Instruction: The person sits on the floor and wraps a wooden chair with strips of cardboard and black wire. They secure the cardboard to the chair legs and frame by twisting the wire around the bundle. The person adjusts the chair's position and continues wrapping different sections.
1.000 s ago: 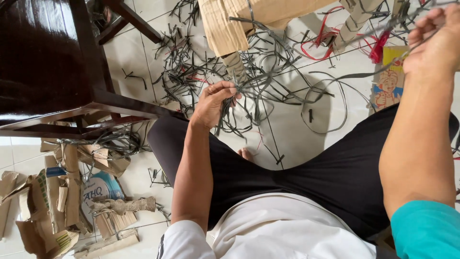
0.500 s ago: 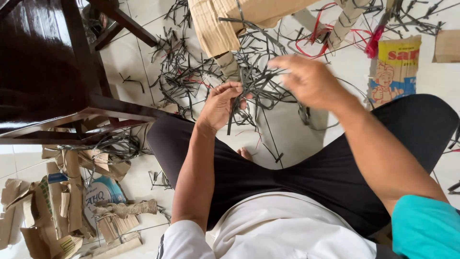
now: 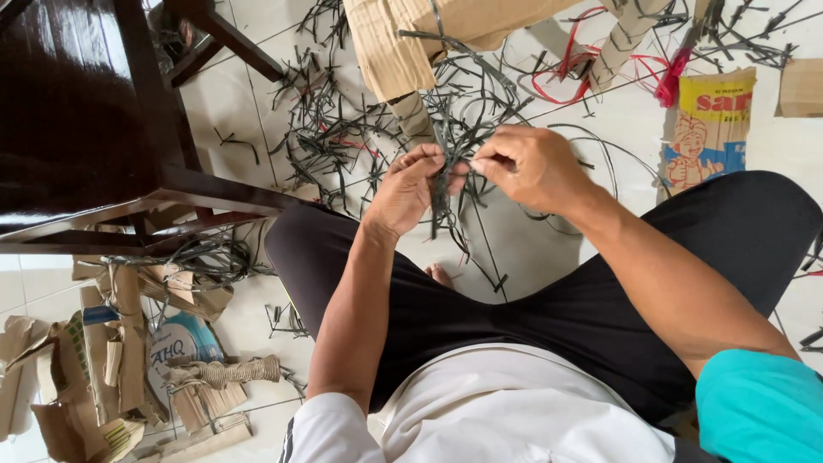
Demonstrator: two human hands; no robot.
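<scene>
Many dark plastic strips [image 3: 343, 137] lie loose over the white tiled floor [image 3: 231, 94], so by the look of it most of the gathering is left, with only a small bundle of strips [image 3: 443, 184] in hand so far. A dark wooden chair [image 3: 77, 111] stands close at the left, and a cardboard box [image 3: 429, 30] beyond the hands; torn cardboard scraps [image 3: 111, 360] pile by the chair leg, a printed yellow bag [image 3: 707, 129] lies to the right, and red cord [image 3: 566, 73] tangles near the box. Between the knees, the left hand [image 3: 407, 189] is curled round the bundle, and the right hand [image 3: 531, 167] pinches its upper ends, fingers pressed together.
</scene>
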